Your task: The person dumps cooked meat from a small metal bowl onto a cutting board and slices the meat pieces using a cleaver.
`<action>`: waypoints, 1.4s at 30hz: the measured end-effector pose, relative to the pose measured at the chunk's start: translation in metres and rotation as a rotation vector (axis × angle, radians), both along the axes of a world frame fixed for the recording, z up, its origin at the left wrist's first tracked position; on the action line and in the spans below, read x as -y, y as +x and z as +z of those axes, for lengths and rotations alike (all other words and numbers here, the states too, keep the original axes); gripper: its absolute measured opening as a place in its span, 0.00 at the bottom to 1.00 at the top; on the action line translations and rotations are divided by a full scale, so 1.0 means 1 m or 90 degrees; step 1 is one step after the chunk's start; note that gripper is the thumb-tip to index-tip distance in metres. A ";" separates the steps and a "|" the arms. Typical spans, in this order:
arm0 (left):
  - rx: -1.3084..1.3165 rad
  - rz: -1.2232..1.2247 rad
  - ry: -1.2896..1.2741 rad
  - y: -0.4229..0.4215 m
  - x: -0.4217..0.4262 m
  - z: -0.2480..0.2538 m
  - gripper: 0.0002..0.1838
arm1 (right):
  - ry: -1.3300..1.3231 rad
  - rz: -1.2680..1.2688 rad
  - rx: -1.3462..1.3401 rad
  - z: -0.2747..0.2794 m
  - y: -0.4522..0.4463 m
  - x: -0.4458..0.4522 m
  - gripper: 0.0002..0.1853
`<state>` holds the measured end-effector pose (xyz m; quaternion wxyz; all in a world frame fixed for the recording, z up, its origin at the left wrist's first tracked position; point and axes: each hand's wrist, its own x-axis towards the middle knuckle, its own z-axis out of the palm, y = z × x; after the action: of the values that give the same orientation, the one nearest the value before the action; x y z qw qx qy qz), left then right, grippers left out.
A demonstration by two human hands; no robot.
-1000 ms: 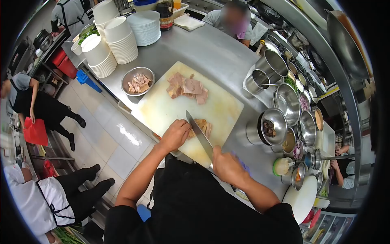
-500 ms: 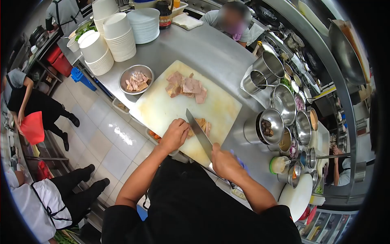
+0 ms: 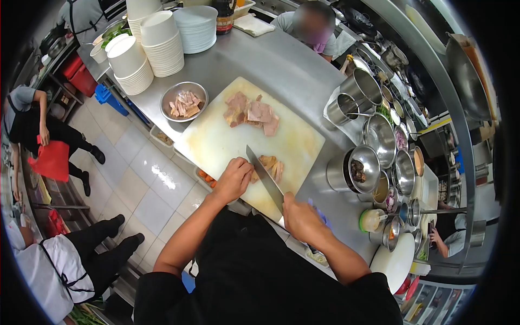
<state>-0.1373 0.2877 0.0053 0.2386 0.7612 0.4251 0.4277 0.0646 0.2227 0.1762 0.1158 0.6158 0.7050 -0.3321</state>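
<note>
My right hand (image 3: 303, 218) grips the handle of a kitchen knife (image 3: 264, 177), whose broad blade points away from me over the cutting board (image 3: 211, 142). On the blade's left side, my left hand (image 3: 235, 177) has its fingers curled down onto a piece of cooked meat, mostly hidden under them. Cut meat (image 3: 278, 170) shows right of the blade. Larger flat slabs of pale pink meat (image 3: 260, 114) lie toward the board's far end. Beyond the board's left edge, a steel bowl (image 3: 202, 111) contains strips of meat.
Stacked white tubs (image 3: 162, 51) and plates (image 3: 196, 32) stand at the counter's far left. Steel pots (image 3: 341, 170) and ingredient bowls (image 3: 403, 170) crowd the right. Co-workers stand across the counter (image 3: 306, 27), in the left aisle (image 3: 24, 116) and lower left (image 3: 65, 265).
My hands and the knife stay nearly in place over the meat. The view shifts slightly. At the left, a co-worker's hand and the red item it holds have moved.
</note>
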 end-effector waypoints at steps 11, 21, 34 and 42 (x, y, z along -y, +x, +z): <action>0.026 0.002 -0.012 -0.002 0.003 -0.004 0.07 | 0.003 0.005 -0.018 -0.003 -0.001 -0.006 0.10; 0.032 -0.001 -0.013 -0.006 0.006 -0.006 0.06 | 0.010 0.002 -0.028 -0.030 -0.005 -0.010 0.09; 0.037 -0.013 -0.014 -0.011 0.007 -0.004 0.06 | 0.044 -0.012 -0.058 -0.035 0.001 -0.008 0.09; 0.025 -0.011 -0.014 -0.010 0.006 -0.007 0.05 | 0.037 0.026 -0.066 -0.025 0.004 -0.002 0.12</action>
<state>-0.1471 0.2815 -0.0021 0.2594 0.7536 0.4182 0.4357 0.0686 0.2251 0.1516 0.0679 0.5864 0.7317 -0.3406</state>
